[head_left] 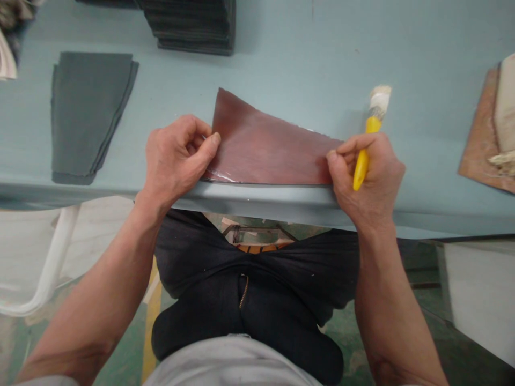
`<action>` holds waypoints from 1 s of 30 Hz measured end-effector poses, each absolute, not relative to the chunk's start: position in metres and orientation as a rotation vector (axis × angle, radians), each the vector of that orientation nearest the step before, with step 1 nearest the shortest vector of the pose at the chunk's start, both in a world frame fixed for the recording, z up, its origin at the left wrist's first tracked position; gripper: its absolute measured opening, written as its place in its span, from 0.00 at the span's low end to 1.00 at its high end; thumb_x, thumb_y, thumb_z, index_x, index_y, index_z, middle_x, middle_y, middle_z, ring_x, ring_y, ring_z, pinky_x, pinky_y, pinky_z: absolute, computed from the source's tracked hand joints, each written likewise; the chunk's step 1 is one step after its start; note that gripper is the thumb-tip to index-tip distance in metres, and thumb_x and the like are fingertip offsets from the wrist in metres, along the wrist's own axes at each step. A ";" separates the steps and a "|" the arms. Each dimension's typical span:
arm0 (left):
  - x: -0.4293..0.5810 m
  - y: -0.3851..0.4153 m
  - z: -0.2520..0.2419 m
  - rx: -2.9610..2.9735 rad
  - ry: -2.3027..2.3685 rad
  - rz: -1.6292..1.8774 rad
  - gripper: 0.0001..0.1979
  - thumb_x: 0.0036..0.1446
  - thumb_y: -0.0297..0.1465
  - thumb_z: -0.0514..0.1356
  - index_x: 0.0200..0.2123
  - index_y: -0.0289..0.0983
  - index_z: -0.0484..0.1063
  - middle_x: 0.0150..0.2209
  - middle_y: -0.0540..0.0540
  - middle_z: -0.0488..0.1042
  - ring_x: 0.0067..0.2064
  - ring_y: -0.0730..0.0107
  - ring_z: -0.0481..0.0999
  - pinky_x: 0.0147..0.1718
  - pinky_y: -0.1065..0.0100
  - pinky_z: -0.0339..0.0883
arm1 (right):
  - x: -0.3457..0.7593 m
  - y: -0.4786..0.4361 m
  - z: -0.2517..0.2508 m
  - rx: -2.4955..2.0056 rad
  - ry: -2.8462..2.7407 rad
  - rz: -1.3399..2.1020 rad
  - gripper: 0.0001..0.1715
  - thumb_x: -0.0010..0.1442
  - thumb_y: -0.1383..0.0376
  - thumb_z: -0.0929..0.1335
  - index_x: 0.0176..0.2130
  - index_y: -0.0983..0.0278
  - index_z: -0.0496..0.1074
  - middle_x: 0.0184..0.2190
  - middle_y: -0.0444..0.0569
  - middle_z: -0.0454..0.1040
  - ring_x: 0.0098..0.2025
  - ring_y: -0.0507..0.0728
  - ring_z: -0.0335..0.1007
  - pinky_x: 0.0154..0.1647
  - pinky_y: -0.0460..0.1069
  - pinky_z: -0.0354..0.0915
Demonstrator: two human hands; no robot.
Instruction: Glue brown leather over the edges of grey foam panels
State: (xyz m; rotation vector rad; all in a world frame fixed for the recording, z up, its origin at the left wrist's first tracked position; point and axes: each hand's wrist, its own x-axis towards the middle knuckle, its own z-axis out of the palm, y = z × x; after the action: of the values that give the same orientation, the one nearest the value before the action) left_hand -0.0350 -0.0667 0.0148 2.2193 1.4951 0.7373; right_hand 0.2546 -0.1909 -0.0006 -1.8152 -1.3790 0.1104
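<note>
A reddish-brown leather piece [265, 145] lies at the near edge of the pale blue table [281, 64]. My left hand [175, 158] pinches its left corner between thumb and curled fingers. My right hand [368, 174] is closed around the yellow handle of a brush [372, 126], whose pale bristles point away from me, while its thumb and forefinger also press the leather's right corner. A wet gloss shows along the leather's near edge.
A stack of grey cut fabric pieces [86, 112] lies at the left. A dark pile of material [193, 24] sits at the far edge. A brown board with a pale object [488, 134] is at the right. A white chair frame [48, 257] stands below left.
</note>
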 end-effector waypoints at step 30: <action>-0.033 -0.066 0.019 2.231 1.441 0.769 0.06 0.62 0.34 0.65 0.32 0.41 0.74 0.26 0.54 0.73 0.26 0.74 0.65 0.33 0.66 0.62 | 0.255 -0.191 -0.002 -1.860 -1.382 0.032 0.08 0.66 0.54 0.70 0.41 0.55 0.71 0.30 0.45 0.78 0.32 0.60 0.77 0.37 0.55 0.71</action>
State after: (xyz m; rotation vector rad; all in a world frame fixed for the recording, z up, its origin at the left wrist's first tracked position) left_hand -0.0332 -0.0663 0.0193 2.2313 1.4411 0.7693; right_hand 0.2553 -0.1912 -0.0019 -1.8601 -1.3822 0.0318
